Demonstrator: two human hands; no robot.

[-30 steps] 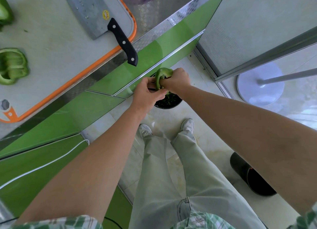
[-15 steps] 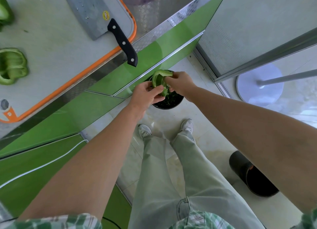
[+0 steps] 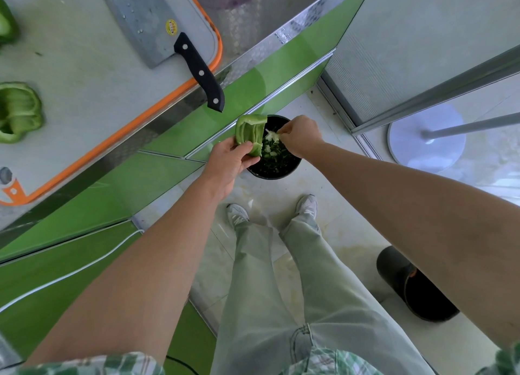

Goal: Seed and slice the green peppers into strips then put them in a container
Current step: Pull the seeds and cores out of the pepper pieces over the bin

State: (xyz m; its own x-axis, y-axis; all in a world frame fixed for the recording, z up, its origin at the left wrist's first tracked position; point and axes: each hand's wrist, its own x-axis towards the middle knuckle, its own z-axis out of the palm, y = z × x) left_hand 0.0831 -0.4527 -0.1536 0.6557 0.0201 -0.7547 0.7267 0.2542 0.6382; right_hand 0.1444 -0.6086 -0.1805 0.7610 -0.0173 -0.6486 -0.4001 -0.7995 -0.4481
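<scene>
My left hand [image 3: 228,161] holds one hollow green pepper half [image 3: 249,131] out past the tabletop's near edge, over the floor. That grip is wrapped round the pepper's lower end, and the cut side is turned toward my right hand [image 3: 301,135]. The right grip is narrow, its fingertips pinched on one small white seed clump [image 3: 272,135] just beside the pepper's open edge. Both hands hang above one round black bin [image 3: 277,169], which stands on the pale floor tiles beside the green cabinet front [image 3: 168,177]. Green scraps and a few white bits lie inside it.

On the steel tabletop [image 3: 253,23] lies one white cutting board with an orange rim [image 3: 84,65]. Two more green pepper pieces rest on it toward the left, well apart from each other: one hollowed piece [image 3: 18,111] nearer me, and one partly cut off by the frame [image 3: 5,25] farther back. One steel cleaver with a black riveted handle [image 3: 152,20] lies flat at the board's right corner. Its handle crosses the orange rim and sticks out over the tabletop's near edge.

On the floor I count one more dark cylinder [image 3: 413,284] to my right and one white round stand base [image 3: 426,138] with a metal pole. My two pale sneakers [image 3: 237,214] are just behind the bin.
</scene>
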